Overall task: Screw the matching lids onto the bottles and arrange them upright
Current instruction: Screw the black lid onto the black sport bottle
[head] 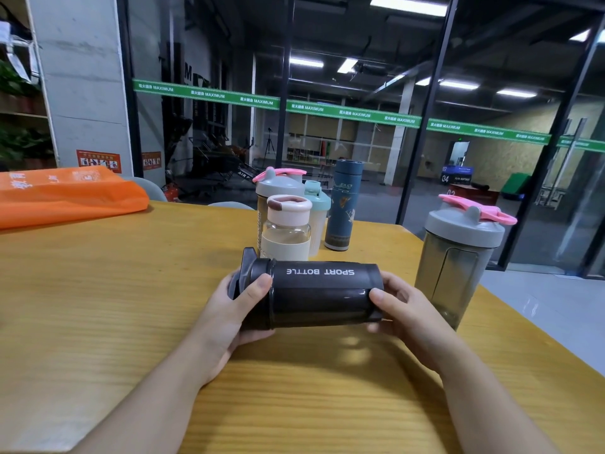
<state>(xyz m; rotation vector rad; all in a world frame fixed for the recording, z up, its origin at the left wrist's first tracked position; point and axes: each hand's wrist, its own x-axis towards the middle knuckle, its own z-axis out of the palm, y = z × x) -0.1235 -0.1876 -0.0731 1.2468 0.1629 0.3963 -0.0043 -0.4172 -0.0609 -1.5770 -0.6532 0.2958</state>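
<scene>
Black sport bottle (322, 294) held sideways in both hands above the near-centre of the wooden table (98, 290).

Its black lid (253, 286) sits on the left end, seated on the neck; can't tell how tight. Left hand (234, 314) wraps the lid, thumb on top, fingers curled under. Right hand (397, 309) grips the base end, thumb on the near side, fingers curled behind. "SPORT BOTTLE" print reads upside down. Just beyond, a capped, upright cluster: clear bottle with cream lid (288, 229), grey shaker with pink flip cap (278, 186), pale teal shaker (317, 204), blue flask (343, 204). Well right, near the table edge: smoky shaker, grey lid, pink cap (458, 257), upright. Far left: orange bag (65, 194).
</scene>
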